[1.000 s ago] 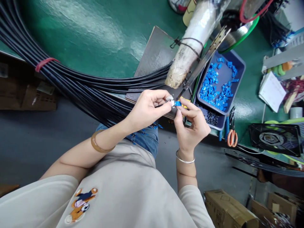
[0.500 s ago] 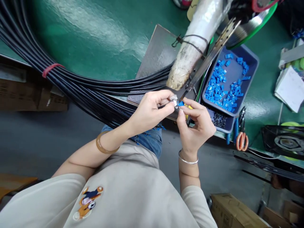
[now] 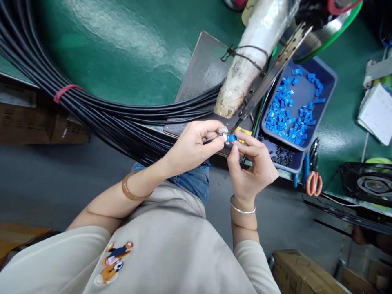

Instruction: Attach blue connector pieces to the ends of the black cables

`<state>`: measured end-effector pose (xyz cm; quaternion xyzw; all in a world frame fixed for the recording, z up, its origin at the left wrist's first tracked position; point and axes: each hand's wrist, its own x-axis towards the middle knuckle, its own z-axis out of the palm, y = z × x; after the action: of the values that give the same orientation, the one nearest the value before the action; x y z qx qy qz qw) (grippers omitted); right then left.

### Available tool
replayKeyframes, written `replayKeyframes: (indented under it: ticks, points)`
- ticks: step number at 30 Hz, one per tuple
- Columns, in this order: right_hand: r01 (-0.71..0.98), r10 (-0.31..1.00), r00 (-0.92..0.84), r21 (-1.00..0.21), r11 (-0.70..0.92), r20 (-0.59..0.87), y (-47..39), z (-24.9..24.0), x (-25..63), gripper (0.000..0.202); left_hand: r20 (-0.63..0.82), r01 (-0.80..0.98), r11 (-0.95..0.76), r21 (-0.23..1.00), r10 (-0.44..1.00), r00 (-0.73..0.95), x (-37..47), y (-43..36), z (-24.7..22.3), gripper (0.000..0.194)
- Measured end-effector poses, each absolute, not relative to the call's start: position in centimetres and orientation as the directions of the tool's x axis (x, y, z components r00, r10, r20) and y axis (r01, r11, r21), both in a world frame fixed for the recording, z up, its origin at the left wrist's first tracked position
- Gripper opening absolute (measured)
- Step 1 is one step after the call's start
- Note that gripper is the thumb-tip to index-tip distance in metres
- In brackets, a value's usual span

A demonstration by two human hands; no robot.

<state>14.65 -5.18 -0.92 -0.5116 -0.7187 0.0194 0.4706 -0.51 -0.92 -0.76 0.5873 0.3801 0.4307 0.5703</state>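
Observation:
Black cables (image 3: 143, 111) run in a thick bundle along the green bench's near edge. My left hand (image 3: 199, 141) pinches a cable end, with pale finger covers or wrapping at its fingertips. A small blue connector (image 3: 232, 138) lies at that end, between the two hands. Thumb and forefinger of my right hand (image 3: 252, 157) are closed on the connector's right side. Just above the fingertips is the tip of a soldering iron (image 3: 237, 123), held in a metal arm beside a white wrapped tube (image 3: 248, 61).
A tray of blue connectors (image 3: 329, 87) sits right of the iron, above another tray with small black parts (image 3: 283, 157). Orange-handled scissors (image 3: 314, 183) lie near the edge. A solder spool (image 3: 321, 38), a fan (image 3: 372, 183) and papers (image 3: 378, 114) are farther right.
Both hands have shifted slightly down, away from the iron tip. The blue connector now shows more clearly between them, and the right fingertips have tilted a little.

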Motion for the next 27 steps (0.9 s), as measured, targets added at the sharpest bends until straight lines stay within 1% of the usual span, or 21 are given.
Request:
replayKeyframes:
  ticks: [2,6,8,16,22,27]
  points:
    - [0.711,0.769,-0.012,-0.535,0.456,0.639,-5.2,-0.8,14.7,0.017,0.046,-0.051,-0.03,0.998,0.938,0.344,-0.6,-1.0,-0.7,0.016]
    - [0.654,0.853,0.024,-0.653,0.381,0.522,-5.4,-0.4,14.8,0.012,-0.016,-0.086,0.051,0.995,0.932,0.362,-0.8,-1.1,-0.4,0.017]
    - [0.639,0.873,0.023,-0.678,0.362,0.488,-5.4,-0.2,14.8,0.012,-0.03,-0.098,0.071,0.993,0.928,0.371,-0.9,-1.1,-0.4,0.018]
    - [0.676,0.853,-0.021,-0.621,0.396,0.521,-5.3,0.2,14.9,0.009,-0.033,-0.126,0.087,0.988,0.924,0.38,-0.9,-0.8,-0.7,0.014]
    - [0.674,0.862,-0.021,-0.63,0.385,0.506,-4.8,0.2,14.9,0.008,-0.041,-0.166,0.109,0.98,0.931,0.364,-0.5,-0.3,-0.6,0.013]
    - [0.676,0.845,-0.03,-0.612,0.411,0.534,-4.5,0.5,14.8,0.009,-0.069,-0.179,0.141,0.974,0.93,0.36,-0.3,-0.1,0.1,0.011]
